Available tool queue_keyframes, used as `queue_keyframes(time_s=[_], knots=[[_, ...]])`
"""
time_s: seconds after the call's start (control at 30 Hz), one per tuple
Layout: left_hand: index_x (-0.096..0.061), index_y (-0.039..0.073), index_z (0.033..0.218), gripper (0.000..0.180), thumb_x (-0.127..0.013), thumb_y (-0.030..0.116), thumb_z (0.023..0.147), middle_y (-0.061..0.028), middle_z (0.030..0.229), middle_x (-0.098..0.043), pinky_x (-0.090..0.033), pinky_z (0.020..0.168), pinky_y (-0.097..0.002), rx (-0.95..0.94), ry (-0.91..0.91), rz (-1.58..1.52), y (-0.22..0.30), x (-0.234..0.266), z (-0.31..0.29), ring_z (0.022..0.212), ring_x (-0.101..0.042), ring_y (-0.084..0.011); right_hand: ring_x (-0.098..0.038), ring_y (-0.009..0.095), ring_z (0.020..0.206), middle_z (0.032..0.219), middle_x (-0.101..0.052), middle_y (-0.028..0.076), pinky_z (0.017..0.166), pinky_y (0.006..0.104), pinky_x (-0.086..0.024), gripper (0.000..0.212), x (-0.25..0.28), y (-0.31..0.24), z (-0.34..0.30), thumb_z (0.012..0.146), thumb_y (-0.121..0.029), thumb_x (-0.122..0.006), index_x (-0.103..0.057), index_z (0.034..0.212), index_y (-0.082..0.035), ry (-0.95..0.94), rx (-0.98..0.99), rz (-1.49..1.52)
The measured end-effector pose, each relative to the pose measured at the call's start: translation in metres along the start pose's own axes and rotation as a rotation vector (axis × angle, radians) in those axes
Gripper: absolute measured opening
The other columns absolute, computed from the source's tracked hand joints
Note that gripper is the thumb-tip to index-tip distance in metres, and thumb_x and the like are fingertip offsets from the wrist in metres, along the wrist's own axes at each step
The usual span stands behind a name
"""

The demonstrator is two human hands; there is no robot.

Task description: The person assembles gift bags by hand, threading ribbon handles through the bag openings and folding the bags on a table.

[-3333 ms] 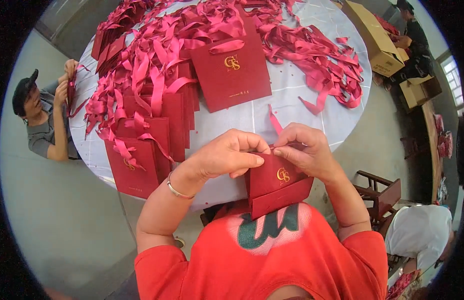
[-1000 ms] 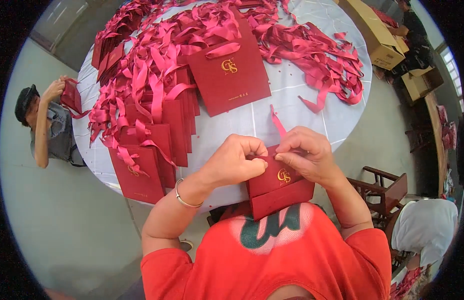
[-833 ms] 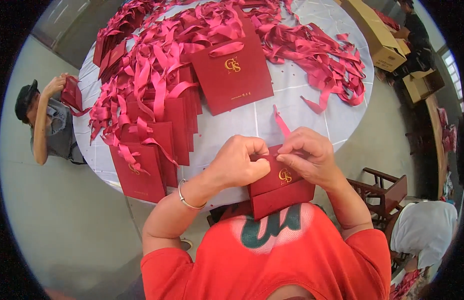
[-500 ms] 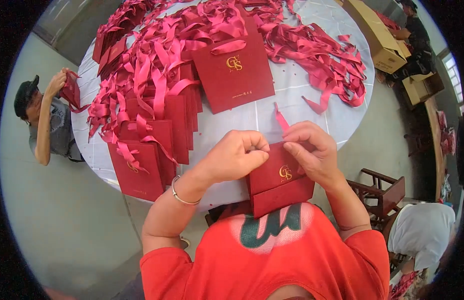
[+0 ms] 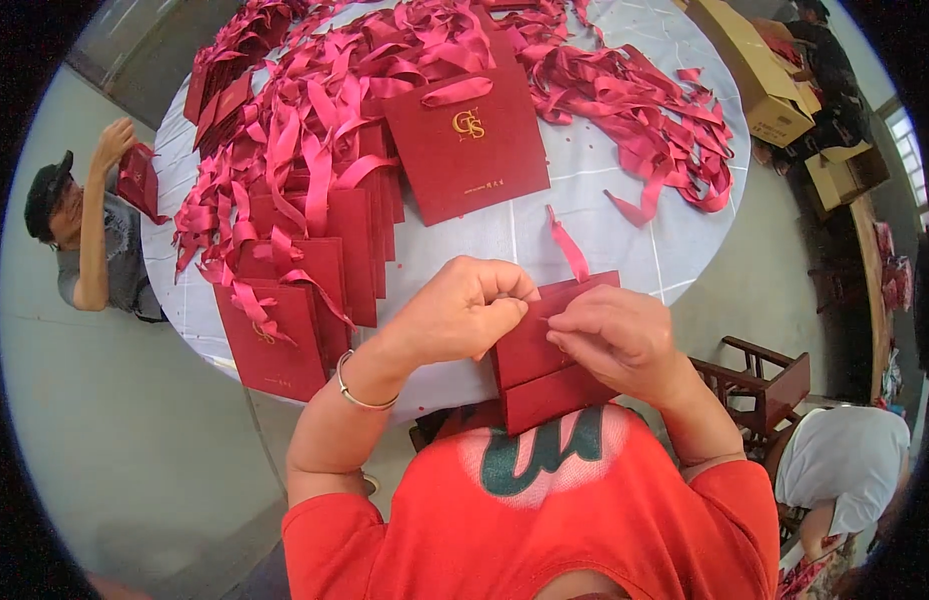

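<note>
A small dark red paper gift bag (image 5: 560,392) with a folded-over base rests against my front at the near table edge. My left hand (image 5: 472,308) is closed in a pinch at the bag's upper left edge; what lies between its fingertips is hidden. Over the bag's front, my right hand (image 5: 622,335) brings thumb and fingers together, and whatever they hold is too small to make out. It covers much of the bag's gold print. A pink ribbon (image 5: 567,246) sticks up from the bag's top edge onto the white tablecloth.
Left of my hands stand rows of red bags (image 5: 275,345) with ribbon handles. A larger red bag (image 5: 472,150) lies ahead, beside a heap of loose pink ribbons (image 5: 655,120). Another person (image 5: 85,235) handles a red bag at left. Cardboard boxes (image 5: 755,75) and a wooden chair (image 5: 755,380) are at right.
My right hand has moved from the bag's upper right edge down and left across its front, uncovering the top right corner. My left hand stays nearly in place.
</note>
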State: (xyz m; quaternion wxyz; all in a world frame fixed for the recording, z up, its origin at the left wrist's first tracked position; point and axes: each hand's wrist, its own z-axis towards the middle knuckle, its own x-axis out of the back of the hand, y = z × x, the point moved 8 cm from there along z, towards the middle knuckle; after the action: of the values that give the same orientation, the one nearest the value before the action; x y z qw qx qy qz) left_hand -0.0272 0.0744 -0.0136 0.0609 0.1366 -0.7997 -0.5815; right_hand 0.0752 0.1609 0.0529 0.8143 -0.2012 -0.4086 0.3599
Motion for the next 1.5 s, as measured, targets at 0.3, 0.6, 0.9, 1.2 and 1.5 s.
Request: queue_keyframes(time_s=[0.3, 0.6, 0.9, 1.2, 1.5], knots=[[-0.06, -0.001, 0.094, 0.011, -0.052, 0.005, 0.091, 0.004, 0.06, -0.053, -0.033, 0.041, -0.0201, -0.078, 0.015, 0.105, 0.003, 0.0, -0.003, 0.045, -0.043, -0.0012, -0.064, 0.024, 0.066, 0.078, -0.063, 0.01, 0.054, 0.0326, -0.051, 0.022, -0.007, -0.004, 0.0, 0.066, 0.001, -0.074, -0.064, 0.084, -0.003, -0.033, 0.029, -0.13], [-0.062, -0.004, 0.087, 0.013, -0.05, 0.0, 0.082, -0.0037, 0.058, -0.05, -0.038, 0.05, -0.0269, -0.16, 0.11, 0.232, 0.004, 0.003, -0.002, 0.057, -0.044, -0.0057, -0.061, 0.028, 0.064, 0.074, -0.059, 0.012, 0.054, 0.0361, -0.051, 0.009, -0.022, -0.006, 0.006, 0.074, -0.004, -0.064, -0.06, 0.082, -0.002, -0.177, 0.003, -0.304], [-0.063, 0.002, 0.095, 0.015, -0.048, 0.003, 0.092, 0.0056, 0.064, -0.052, -0.034, 0.044, -0.02, -0.091, 0.064, 0.209, 0.004, 0.002, -0.005, 0.05, -0.043, -0.0008, -0.064, 0.033, 0.069, 0.074, -0.064, 0.016, 0.061, 0.0393, -0.05, 0.01, -0.022, 0.017, 0.011, 0.075, -0.008, -0.069, -0.067, 0.082, -0.002, -0.099, -0.398, -0.053], [-0.065, 0.0, 0.092, 0.012, -0.053, 0.001, 0.089, 0.0045, 0.068, -0.056, -0.036, 0.047, -0.019, -0.293, 0.1, 0.3, 0.007, 0.004, -0.004, 0.056, -0.046, 0.0001, -0.057, 0.01, 0.073, 0.075, -0.059, 0.003, 0.066, 0.0263, -0.046, 0.016, -0.011, 0.031, 0.022, 0.077, -0.01, -0.075, -0.065, 0.087, -0.004, -0.283, -0.448, 0.243], [-0.057, 0.003, 0.082, 0.015, -0.07, 0.001, 0.074, 0.0023, 0.065, -0.06, -0.035, 0.046, -0.0184, -0.331, 0.141, 0.449, 0.027, -0.012, -0.008, 0.056, -0.047, 0.0007, -0.055, 0.01, 0.065, 0.074, -0.062, 0.003, 0.058, 0.0256, -0.044, 0.023, -0.047, 0.077, 0.034, 0.077, -0.01, -0.064, -0.063, 0.097, 0.0, -0.908, -0.627, 0.481]])
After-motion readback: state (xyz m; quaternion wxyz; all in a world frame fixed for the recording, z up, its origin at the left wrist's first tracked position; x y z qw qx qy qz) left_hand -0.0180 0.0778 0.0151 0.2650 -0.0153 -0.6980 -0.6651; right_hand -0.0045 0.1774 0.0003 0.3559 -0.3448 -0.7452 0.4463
